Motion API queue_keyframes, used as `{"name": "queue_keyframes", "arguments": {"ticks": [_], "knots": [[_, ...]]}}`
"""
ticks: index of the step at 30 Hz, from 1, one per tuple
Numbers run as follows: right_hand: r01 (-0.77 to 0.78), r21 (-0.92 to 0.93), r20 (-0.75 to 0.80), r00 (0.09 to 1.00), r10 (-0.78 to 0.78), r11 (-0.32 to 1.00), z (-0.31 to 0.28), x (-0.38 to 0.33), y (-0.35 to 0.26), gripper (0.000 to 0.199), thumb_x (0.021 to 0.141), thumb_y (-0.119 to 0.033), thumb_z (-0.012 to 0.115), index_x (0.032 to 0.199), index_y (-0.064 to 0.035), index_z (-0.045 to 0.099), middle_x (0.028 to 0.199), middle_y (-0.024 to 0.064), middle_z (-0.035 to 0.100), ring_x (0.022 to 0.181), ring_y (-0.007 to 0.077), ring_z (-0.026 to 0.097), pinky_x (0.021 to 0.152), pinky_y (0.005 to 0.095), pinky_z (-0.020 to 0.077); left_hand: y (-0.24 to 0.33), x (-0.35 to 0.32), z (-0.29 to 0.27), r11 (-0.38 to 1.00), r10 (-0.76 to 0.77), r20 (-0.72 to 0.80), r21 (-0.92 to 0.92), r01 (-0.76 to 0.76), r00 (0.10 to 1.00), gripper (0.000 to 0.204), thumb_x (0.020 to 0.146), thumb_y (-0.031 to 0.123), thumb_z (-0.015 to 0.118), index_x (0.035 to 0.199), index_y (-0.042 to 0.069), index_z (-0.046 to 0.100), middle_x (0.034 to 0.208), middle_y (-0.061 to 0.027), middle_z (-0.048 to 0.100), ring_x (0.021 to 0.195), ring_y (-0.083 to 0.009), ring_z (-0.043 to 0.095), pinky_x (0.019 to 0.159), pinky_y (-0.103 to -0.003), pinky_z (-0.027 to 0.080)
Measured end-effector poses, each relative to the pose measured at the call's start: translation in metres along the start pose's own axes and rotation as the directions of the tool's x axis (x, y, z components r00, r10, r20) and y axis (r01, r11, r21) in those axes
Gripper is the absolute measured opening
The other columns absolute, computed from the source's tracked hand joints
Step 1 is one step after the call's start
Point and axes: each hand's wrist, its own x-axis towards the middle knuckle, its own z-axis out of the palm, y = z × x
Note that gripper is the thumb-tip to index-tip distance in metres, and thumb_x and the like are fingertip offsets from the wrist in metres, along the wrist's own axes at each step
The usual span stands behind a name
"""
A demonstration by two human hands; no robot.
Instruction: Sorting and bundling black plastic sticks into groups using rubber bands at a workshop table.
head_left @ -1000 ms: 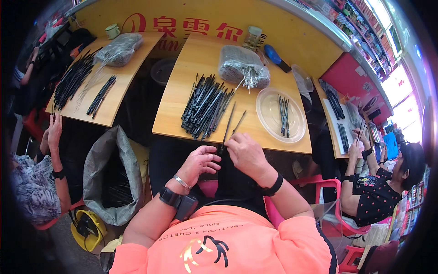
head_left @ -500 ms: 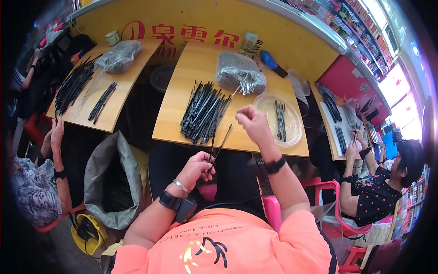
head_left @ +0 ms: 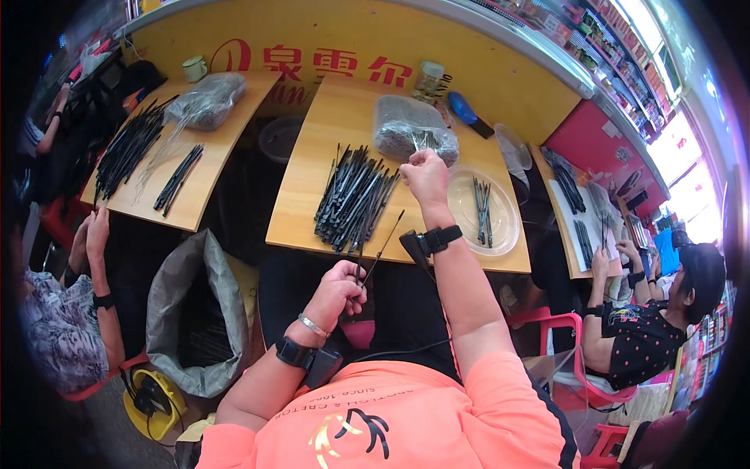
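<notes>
Low in front of me, my left hand point(head_left: 341, 288) is closed around thin black rods point(head_left: 378, 248), whose ends point up and away. My right hand point(head_left: 426, 178) reaches over the table with its fingers pinched together, at the mouth of a clear plastic bag point(head_left: 398, 121). Thin silvery wires point(head_left: 423, 141) stick out of that bag right by the fingertips; whether one is gripped is hidden. A heap of black rods point(head_left: 351, 195) lies left of my right hand. To its right, a round clear plastic lid or tray point(head_left: 464, 227) holds a few more rods point(head_left: 482, 209).
A blue-handled object point(head_left: 467, 112) and a jar point(head_left: 429, 80) stand behind the bag. Co-workers sit at the left table point(head_left: 176, 215) and right table point(head_left: 574, 262). A grey sack point(head_left: 166, 313) of dark rods and a yellow helmet-like item point(head_left: 154, 414) are on the floor at left.
My right hand has moved up and forward to the bag's mouth, its fingertips now at the wires. My left hand stays nearly in place, still holding the rods.
</notes>
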Motion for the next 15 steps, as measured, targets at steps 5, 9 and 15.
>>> {"name": "queue_keyframes", "arguments": {"ticks": [5,9,15], "knots": [[-0.058,0.191,0.205,0.979,0.018,0.980,-0.028,-0.042,-0.013,0.038,0.067,-0.010,0.063,0.103,0.0034,0.059,0.066,0.0112,0.064,0.057,0.0158,0.062,0.056,0.0290,0.0479,0.002,-0.003,-0.001,0.999,0.036,-0.034,-0.016,-0.037,0.999,0.025,0.077,0.000,0.047,0.102,0.003,0.047,0.069,-0.0076,0.059,0.051,-0.0127,0.054,0.046,-0.022,0.043],[-0.087,0.240,0.305,0.952,0.010,0.967,-0.049,-0.078,-0.005,0.035,0.075,-0.006,0.063,0.107,0.0057,0.056,0.066,0.0059,0.062,0.053,0.0085,0.056,0.047,0.0216,0.0429,0.002,-0.002,-0.002,0.998,0.054,-0.036,-0.023,-0.055,0.998,0.025,0.078,-0.001,0.047,0.103,0.003,0.046,0.072,-0.0089,0.060,0.052,-0.0130,0.055,0.048,-0.022,0.044],[-0.497,0.278,0.628,0.742,0.236,0.822,-0.068,-0.115,0.014,0.032,0.080,-0.008,0.059,0.108,0.0068,0.057,0.070,0.0067,0.063,0.060,0.0079,0.059,0.053,0.0198,0.0456,0.007,-0.005,0.001,0.984,0.142,-0.011,-0.106,-0.142,0.990,0.027,0.081,0.000,0.047,0.107,0.003,0.042,0.082,-0.0138,0.063,0.059,-0.0149,0.059,0.053,-0.022,0.046]]}}
